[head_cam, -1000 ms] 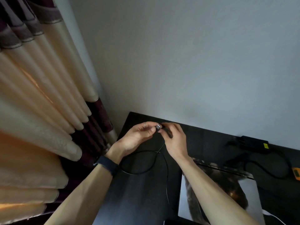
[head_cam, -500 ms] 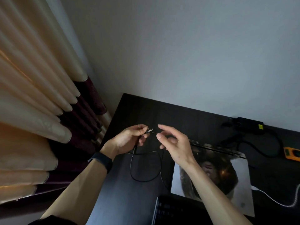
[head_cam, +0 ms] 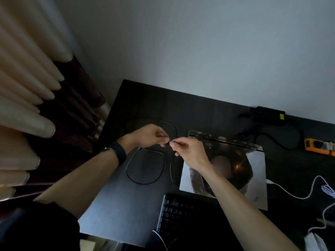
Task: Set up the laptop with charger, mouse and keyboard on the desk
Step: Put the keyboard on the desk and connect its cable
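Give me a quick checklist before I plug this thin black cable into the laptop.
1. Cable end held: ok. The left hand and right hand pinch the thin black cable between them above the desk.
2. Plug type and which way it faces: cannot tell, it is hidden by the fingertips.
3. Cable free of knots: ok, it hangs in open loops, though they cross.
4. Laptop open: not ok, the lid is shut.
5. Port on the laptop's edge: cannot tell, too dark.
6. Keyboard in place: ok, it lies in front of the laptop.
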Available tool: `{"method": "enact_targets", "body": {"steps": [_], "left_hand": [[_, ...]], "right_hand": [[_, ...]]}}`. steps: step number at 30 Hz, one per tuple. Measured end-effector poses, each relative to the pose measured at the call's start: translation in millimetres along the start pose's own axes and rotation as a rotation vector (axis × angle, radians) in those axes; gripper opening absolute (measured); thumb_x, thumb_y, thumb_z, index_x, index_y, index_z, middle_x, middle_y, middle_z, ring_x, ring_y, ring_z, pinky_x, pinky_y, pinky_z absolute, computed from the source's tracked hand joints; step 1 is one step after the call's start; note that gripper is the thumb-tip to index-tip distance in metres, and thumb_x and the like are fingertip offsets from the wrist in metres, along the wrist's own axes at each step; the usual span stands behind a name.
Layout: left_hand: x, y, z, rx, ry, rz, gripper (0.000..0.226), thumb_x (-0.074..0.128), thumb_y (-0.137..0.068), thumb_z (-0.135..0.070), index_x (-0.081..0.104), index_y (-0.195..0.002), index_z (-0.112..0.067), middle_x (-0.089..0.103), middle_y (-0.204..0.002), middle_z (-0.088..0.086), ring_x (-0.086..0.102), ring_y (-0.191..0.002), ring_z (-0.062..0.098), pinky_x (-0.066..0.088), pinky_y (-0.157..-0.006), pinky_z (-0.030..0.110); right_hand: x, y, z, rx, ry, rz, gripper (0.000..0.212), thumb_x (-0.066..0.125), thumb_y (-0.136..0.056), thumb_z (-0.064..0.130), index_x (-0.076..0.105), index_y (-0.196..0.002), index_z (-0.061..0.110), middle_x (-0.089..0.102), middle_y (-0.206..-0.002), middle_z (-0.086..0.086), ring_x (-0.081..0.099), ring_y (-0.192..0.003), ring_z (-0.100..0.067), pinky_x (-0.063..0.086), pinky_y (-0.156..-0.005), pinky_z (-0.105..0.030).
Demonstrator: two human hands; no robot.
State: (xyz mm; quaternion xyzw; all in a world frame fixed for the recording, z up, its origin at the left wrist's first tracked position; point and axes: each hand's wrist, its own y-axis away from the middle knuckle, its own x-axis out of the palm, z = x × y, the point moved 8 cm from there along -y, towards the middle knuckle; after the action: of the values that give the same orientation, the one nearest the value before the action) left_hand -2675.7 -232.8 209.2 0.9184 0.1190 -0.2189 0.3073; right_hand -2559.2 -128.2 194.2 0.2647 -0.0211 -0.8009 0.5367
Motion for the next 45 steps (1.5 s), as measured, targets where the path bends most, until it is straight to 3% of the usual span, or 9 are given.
{"method": "enact_targets", "body": {"steps": [3, 8, 12, 16, 20, 25, 31, 37, 45], "left_hand": [[-8, -14, -30, 0.12, -0.414, -0.036, 0.021, 0.064, -0.093, -0.036, 0.071, -0.109, -0.024, 0.071, -0.104, -0.008, 0.062, -0.095, 0.007, 0.047, -0.084, 0.027], [58, -43, -16, 0.139, -0.839, -0.088, 0.024, 0.05, -0.101, -0.035, 0.06, -0.117, -0.022, 0.064, -0.112, 0.006, 0.064, -0.101, 0.03, 0.041, -0.068, 0.036], [137, -39, 31, 0.113, -0.503, -0.165, 0.026, 0.039, -0.104, -0.038, 0.051, -0.119, -0.022, 0.066, -0.115, 0.003, 0.064, -0.103, 0.03, 0.046, -0.075, 0.037], [177, -35, 69, 0.23, -0.483, -0.328, 0.034, 0.03, -0.103, -0.036, 0.057, -0.117, -0.021, 0.069, -0.106, -0.001, 0.064, -0.102, 0.021, 0.043, -0.09, 0.033], [161, -32, 109, 0.289, -0.47, -0.634, 0.035, 0.041, -0.096, -0.039, 0.07, -0.108, -0.024, 0.066, -0.115, -0.003, 0.06, -0.105, 0.017, 0.039, -0.091, 0.03], [154, -32, 117, 0.333, -0.43, -0.837, 0.019, 0.058, -0.098, -0.033, 0.07, -0.107, -0.023, 0.065, -0.107, -0.004, 0.057, -0.101, 0.017, 0.039, -0.089, 0.032], [163, -41, 108, 0.37, -0.395, -0.869, 0.017, 0.054, -0.1, -0.034, 0.07, -0.103, -0.029, 0.064, -0.101, -0.007, 0.058, -0.098, 0.018, 0.04, -0.087, 0.033], [170, -46, 104, 0.362, -0.392, -0.871, 0.014, 0.064, -0.093, -0.026, 0.071, -0.104, -0.03, 0.063, -0.101, -0.005, 0.057, -0.099, 0.021, 0.036, -0.088, 0.033], [168, -61, 99, 0.398, -0.399, -0.827, 0.019, 0.065, -0.092, -0.023, 0.071, -0.109, -0.03, 0.063, -0.103, -0.007, 0.057, -0.101, 0.018, 0.042, -0.089, 0.035]], "right_hand": [[-8, -8, -15, -0.004, -0.026, -0.06, 0.015, 0.07, -0.094, 0.024, 0.077, -0.104, 0.016, 0.075, -0.084, 0.007, 0.072, -0.066, -0.006, 0.055, -0.071, -0.02], [-8, -14, -73, 0.054, 0.167, -0.156, 0.017, 0.065, -0.096, 0.023, 0.073, -0.111, 0.02, 0.074, -0.102, 0.004, 0.068, -0.083, -0.001, 0.052, -0.084, -0.015], [-21, 4, -123, 0.122, 0.427, -0.233, 0.028, 0.064, -0.096, 0.027, 0.064, -0.123, 0.024, 0.063, -0.122, 0.002, 0.059, -0.113, -0.015, 0.046, -0.095, -0.024], [-21, 12, -139, 0.039, 0.582, -0.252, 0.033, 0.066, -0.093, 0.03, 0.062, -0.124, 0.02, 0.06, -0.128, -0.002, 0.051, -0.12, -0.021, 0.035, -0.095, -0.023], [-2, 5, -139, -0.072, 0.716, -0.269, 0.047, 0.069, -0.087, 0.036, 0.059, -0.13, 0.018, 0.051, -0.138, -0.004, 0.043, -0.125, -0.024, 0.039, -0.101, -0.039], [12, -15, -144, -0.128, 0.69, -0.284, 0.054, 0.07, -0.083, 0.027, 0.058, -0.135, 0.022, 0.045, -0.147, 0.0, 0.037, -0.133, -0.024, 0.034, -0.106, -0.047], [10, -19, -147, -0.264, 0.641, -0.438, 0.043, 0.052, -0.09, 0.002, 0.064, -0.13, 0.013, 0.054, -0.141, -0.005, 0.046, -0.125, -0.024, 0.041, -0.105, -0.048], [21, -16, -144, -0.301, 0.744, -0.482, 0.04, 0.046, -0.094, 0.002, 0.062, -0.13, 0.008, 0.055, -0.139, -0.01, 0.052, -0.123, -0.03, 0.038, -0.106, -0.039], [21, -17, -145, -0.283, 0.759, -0.49, 0.039, 0.045, -0.095, 0.004, 0.062, -0.13, 0.008, 0.055, -0.139, -0.008, 0.051, -0.123, -0.027, 0.043, -0.104, -0.043]]}}
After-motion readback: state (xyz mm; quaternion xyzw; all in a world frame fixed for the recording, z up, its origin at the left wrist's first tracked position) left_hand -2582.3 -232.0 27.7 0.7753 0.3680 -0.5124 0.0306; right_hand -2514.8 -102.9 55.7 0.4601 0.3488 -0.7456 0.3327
